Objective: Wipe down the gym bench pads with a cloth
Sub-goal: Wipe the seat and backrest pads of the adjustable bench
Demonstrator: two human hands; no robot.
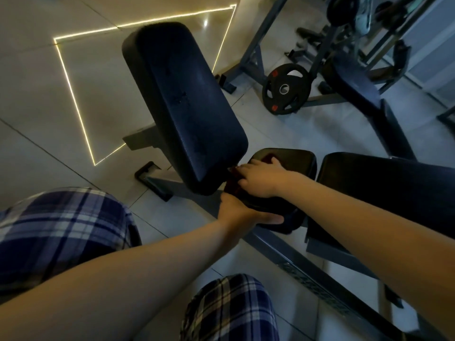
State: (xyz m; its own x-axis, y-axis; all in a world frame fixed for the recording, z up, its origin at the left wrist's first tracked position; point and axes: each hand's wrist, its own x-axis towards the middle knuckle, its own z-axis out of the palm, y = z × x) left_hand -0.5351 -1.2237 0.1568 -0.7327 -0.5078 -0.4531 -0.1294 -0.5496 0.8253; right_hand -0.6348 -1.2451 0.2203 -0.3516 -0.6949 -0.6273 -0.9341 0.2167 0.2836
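A dark red cloth (pixel 231 187) is pressed flat onto a small black seat pad (pixel 293 163) by the right hand (pixel 261 179). This grip is spread, with the fingers laid straight across the cloth and not curled round it. The cloth lies on the left part of the seat pad's top. Most of it is hidden beneath the hand, and folds can be seen past the fingertips and beside the palm.

The near edge of the seat pad is held by the left hand (pixel 246 212). Its grip is closed on that edge, with the thumb stretched along the pad's side; the fingers are largely hidden.

A larger black back pad (pixel 187 102) is seen tilted, just left of the seat pad and reaching away beyond it. Its lower end overhangs the seat pad's left edge and the cloth. Just right of the seat pad, across a narrow gap, another black pad (pixel 384 183) is seen.

Below the seat pad, a grey steel frame (pixel 307 269) runs toward the near right.

Beyond the seat pad and well apart from it, a black weight plate (pixel 285 91) is seen upright against a second grey machine. Far to the left of the seat pad, a thin line of light (pixel 71 94) is reflected in the glossy floor tiles (pixel 37 70) as an angular outline.

Nearer than the seat pad, two knees in blue and white plaid trousers (pixel 61 230) are seen, with both bare forearms reaching over them
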